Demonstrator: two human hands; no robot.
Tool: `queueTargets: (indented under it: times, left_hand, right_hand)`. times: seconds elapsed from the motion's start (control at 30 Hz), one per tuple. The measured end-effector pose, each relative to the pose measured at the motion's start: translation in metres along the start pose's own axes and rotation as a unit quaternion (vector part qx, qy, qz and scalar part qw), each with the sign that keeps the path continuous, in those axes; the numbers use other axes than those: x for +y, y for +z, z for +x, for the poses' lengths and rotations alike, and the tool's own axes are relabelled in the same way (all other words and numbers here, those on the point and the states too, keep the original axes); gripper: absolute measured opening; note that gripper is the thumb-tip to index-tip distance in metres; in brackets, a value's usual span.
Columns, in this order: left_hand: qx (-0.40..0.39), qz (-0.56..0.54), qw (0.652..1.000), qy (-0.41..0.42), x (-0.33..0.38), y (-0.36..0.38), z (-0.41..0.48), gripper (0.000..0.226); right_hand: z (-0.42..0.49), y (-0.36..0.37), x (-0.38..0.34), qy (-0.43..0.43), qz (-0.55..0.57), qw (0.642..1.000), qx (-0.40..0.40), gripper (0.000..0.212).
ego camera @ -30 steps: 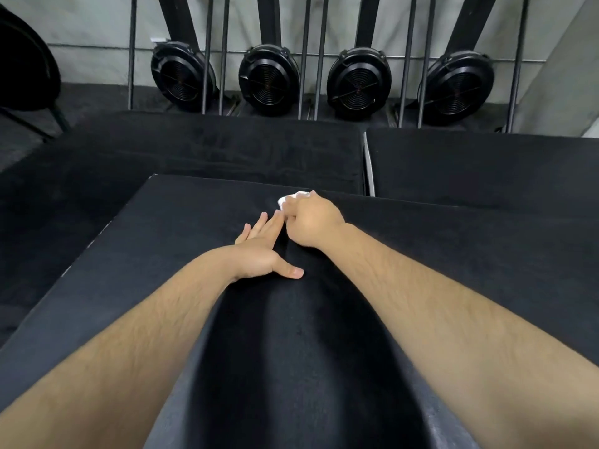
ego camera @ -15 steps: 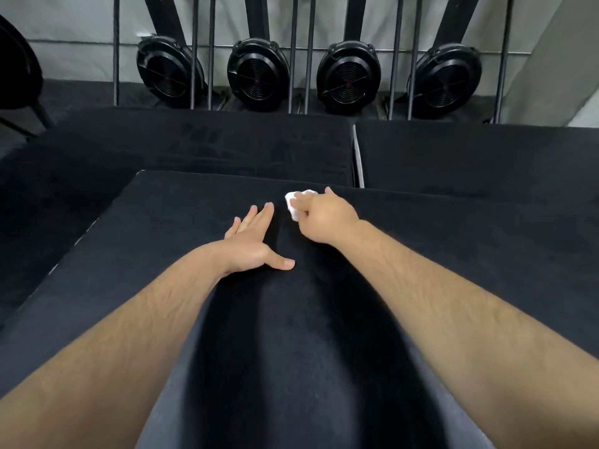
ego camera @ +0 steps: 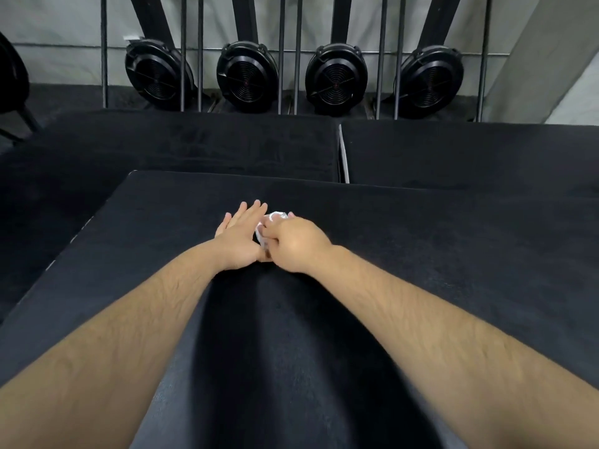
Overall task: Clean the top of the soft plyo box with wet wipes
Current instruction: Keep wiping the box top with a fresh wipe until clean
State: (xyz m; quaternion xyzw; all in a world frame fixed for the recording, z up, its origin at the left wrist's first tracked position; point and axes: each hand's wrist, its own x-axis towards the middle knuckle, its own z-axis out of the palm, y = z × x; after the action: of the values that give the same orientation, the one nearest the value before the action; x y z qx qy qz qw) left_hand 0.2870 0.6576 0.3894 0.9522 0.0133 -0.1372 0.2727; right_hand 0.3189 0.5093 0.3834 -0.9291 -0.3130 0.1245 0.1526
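Nearer now, the right hand [ego camera: 296, 246] abuts the flat, bracing left hand [ego camera: 238, 236] on the plyo box [ego camera: 421, 254], its grip bunching the wet wipe [ego camera: 275, 218].

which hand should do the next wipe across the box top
Right, probably. The right hand has the wet wipe bunched in its grip on the plyo box top; the left hand lies flat beside it, holding nothing.

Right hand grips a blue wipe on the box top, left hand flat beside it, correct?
No: the head view shows the wipe is white. The right hand grips it on the box top, left hand flat beside it.
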Motion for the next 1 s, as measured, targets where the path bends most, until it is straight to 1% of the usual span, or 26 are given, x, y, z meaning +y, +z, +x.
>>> queueTargets:
  times: [0.03,0.07,0.17,0.2,0.23,0.3,0.33,0.4,0.43,0.5,0.53,0.6,0.63,0.67,0.77,0.8,0.83,0.9,0.93,0.97,1.0]
  left_hand:
    - [0.009,0.009,1.000,0.005,0.000,0.001,-0.003,0.102]
    - [0.016,0.015,1.000,0.004,0.000,0.002,-0.008,0.099]
    - [0.003,0.013,1.000,0.005,0.001,0.004,-0.029,0.095]
    - [-0.018,-0.009,1.000,-0.007,0.001,0.005,-0.036,0.096]
    - [-0.039,-0.041,0.998,-0.025,0.000,0.004,-0.042,0.099]
    - [-0.055,-0.086,0.994,-0.049,-0.002,0.004,-0.051,0.100]
    - [-0.049,-0.082,0.994,-0.047,-0.002,0.005,-0.053,0.099]
    - [-0.038,-0.054,0.997,-0.034,0.004,0.006,-0.055,0.093]
    - [-0.035,-0.045,0.998,-0.032,0.007,0.006,-0.056,0.092]
    - [-0.035,-0.035,0.998,-0.035,0.009,0.007,-0.056,0.090]
    - [-0.036,-0.030,0.998,-0.034,0.008,0.007,-0.056,0.090]
    - [-0.036,-0.026,0.999,-0.026,0.006,0.007,-0.056,0.091]
    - [-0.037,-0.028,0.999,-0.024,0.006,0.007,-0.055,0.091]
    - [-0.038,-0.034,0.998,-0.024,0.006,0.008,-0.055,0.091]
    - [-0.036,-0.048,0.998,-0.034,0.011,0.007,-0.056,0.087]
    - [-0.033,-0.048,0.998,-0.037,0.012,0.008,-0.055,0.087]
    - [-0.031,-0.052,0.997,-0.040,0.011,0.008,-0.055,0.088]
    - [-0.034,-0.076,0.996,-0.038,0.011,0.007,-0.056,0.089]
    - [-0.035,-0.082,0.995,-0.036,0.009,0.007,-0.057,0.090]
    - [-0.034,-0.079,0.996,-0.031,0.008,0.006,-0.056,0.090]
    - [-0.032,-0.070,0.997,-0.029,0.007,0.007,-0.057,0.089]
  right_hand:
    - [-0.002,-0.005,0.005,0.003,-0.005,1.000,-0.019,0.032]
    - [0.000,-0.015,0.013,0.024,-0.006,0.999,-0.023,0.034]
    - [0.003,-0.027,0.023,0.098,-0.011,0.995,0.016,0.025]
    - [-0.001,-0.022,0.015,0.096,-0.017,0.995,0.032,0.021]
    - [-0.003,-0.014,0.004,0.070,-0.019,0.997,0.036,0.019]
    - [-0.013,0.004,-0.007,-0.003,-0.006,1.000,0.007,0.016]
    - [-0.018,0.007,-0.003,-0.018,-0.010,1.000,-0.003,0.018]
    - [-0.016,-0.009,0.016,0.011,-0.030,1.000,0.001,0.025]
    - [-0.012,-0.018,0.022,0.041,-0.040,0.998,0.000,0.027]
    - [-0.011,-0.019,0.015,0.082,-0.047,0.995,0.017,0.023]
    - [-0.014,-0.012,0.003,0.065,-0.057,0.996,0.018,0.021]
    - [-0.025,0.006,-0.017,-0.010,-0.063,0.998,-0.001,0.019]
    - [-0.031,0.013,-0.015,-0.046,-0.063,0.997,-0.002,0.022]
    - [-0.034,0.011,-0.005,-0.048,-0.060,0.997,0.003,0.026]
    - [-0.024,-0.013,0.026,0.049,-0.047,0.998,-0.015,0.032]
    - [-0.025,-0.014,0.024,0.076,-0.043,0.996,-0.015,0.033]
    - [-0.031,-0.010,0.012,0.084,-0.048,0.995,-0.008,0.030]
    - [-0.046,0.007,-0.014,0.031,-0.035,0.999,0.019,0.019]
    - [-0.053,0.017,-0.021,-0.005,-0.021,0.999,0.030,0.019]
    - [-0.058,0.019,-0.020,-0.016,-0.019,0.999,0.024,0.021]
    - [-0.059,0.014,-0.016,-0.006,-0.033,0.999,0.002,0.024]
